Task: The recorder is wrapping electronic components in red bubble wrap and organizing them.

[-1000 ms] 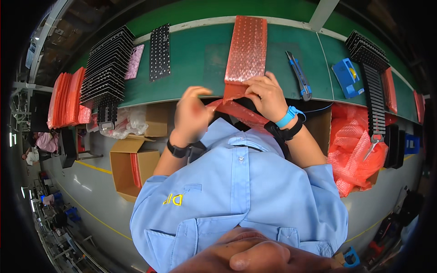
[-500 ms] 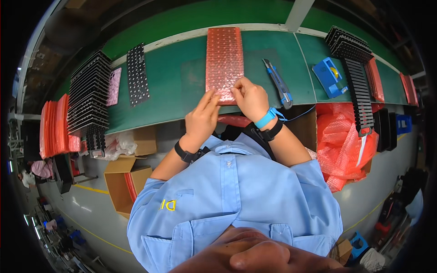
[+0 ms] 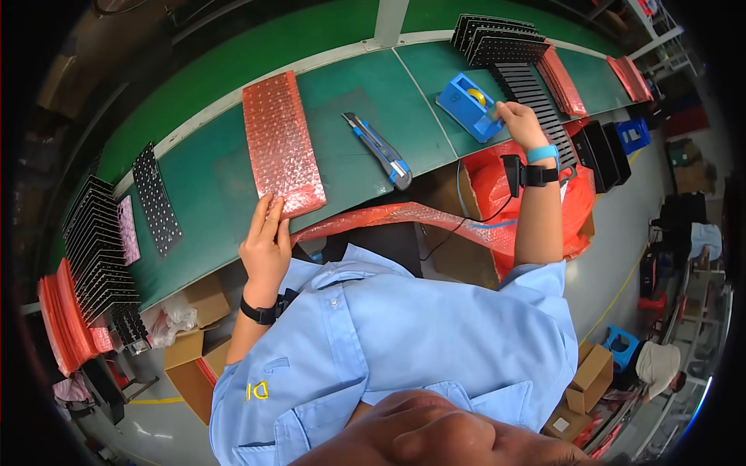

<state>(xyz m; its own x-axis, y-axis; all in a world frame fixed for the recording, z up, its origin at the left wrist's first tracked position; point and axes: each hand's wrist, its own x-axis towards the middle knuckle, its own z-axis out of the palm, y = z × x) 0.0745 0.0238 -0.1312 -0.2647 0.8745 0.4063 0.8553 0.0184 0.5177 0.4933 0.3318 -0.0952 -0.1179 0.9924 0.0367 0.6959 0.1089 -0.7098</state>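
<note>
A long flat panel wrapped in red bubble wrap (image 3: 281,140) lies on the green bench. My left hand (image 3: 266,245) is closed at its near edge, with the fingertips on top of the wrap. At the right, my right hand (image 3: 522,124) is at the front end of a blue tape dispenser (image 3: 469,107). Its thumb and forefinger pinch together there, and whatever is between them is too small to make out. A yellow roll of tape (image 3: 476,97) sits in the dispenser. Between the hands rests a blue and grey utility knife (image 3: 378,151).
Black panels stand in a rack (image 3: 101,245) at the left, near one loose dotted panel (image 3: 157,198) and a stack of red-wrapped pieces (image 3: 66,318). More black panels (image 3: 497,40) stand at the far right. Red bubble wrap (image 3: 412,212) hangs along the bench's front edge.
My right hand has left the wrapped panel and moved right to the tape dispenser. The left hand remains at the panel's near edge. The view has swung to the right.
</note>
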